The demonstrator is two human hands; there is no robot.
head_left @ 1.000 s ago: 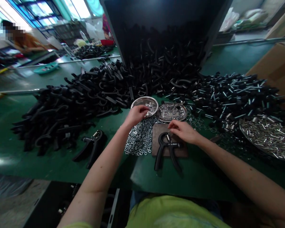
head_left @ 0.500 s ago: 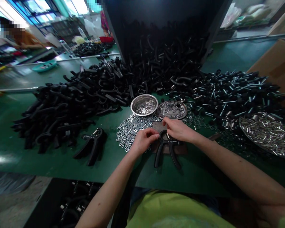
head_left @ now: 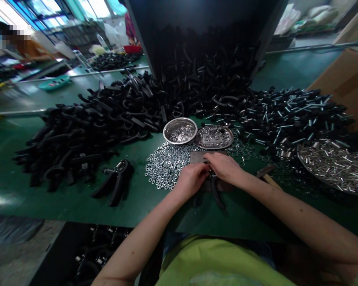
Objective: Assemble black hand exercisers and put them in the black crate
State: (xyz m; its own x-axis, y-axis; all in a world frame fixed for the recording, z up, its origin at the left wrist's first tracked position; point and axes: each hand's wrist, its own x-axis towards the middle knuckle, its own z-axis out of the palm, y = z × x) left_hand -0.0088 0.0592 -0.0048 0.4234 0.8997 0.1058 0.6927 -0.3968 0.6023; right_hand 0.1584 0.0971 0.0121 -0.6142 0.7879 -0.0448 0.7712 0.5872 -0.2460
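A black hand grip strengthener [head_left: 216, 192] lies on a small metal plate [head_left: 197, 156] in front of me, its legs pointing towards me. My left hand [head_left: 192, 178] is closed at its upper left side and covers most of the left leg. From the right, my right hand [head_left: 223, 169] bends its fingers over the top end. The fingertips of both hands nearly meet there, so any small part between them is hidden. Another black hand grip strengthener [head_left: 116, 182], with a spring and a bolt, rests on the green table to the left.
Loose nuts [head_left: 164, 167] spread left of the plate. Behind stand a round metal bowl [head_left: 165, 131] and a metal tray [head_left: 231, 141] of small parts. Black handles [head_left: 77, 139] are heaped left, knobbed bolts [head_left: 295, 115] right. A hammer [head_left: 265, 171] lies near my right forearm.
My left hand has moved right and now covers the strengthener's left side. My right hand has shifted slightly, its fingers now over the top end. The hammer shows more.
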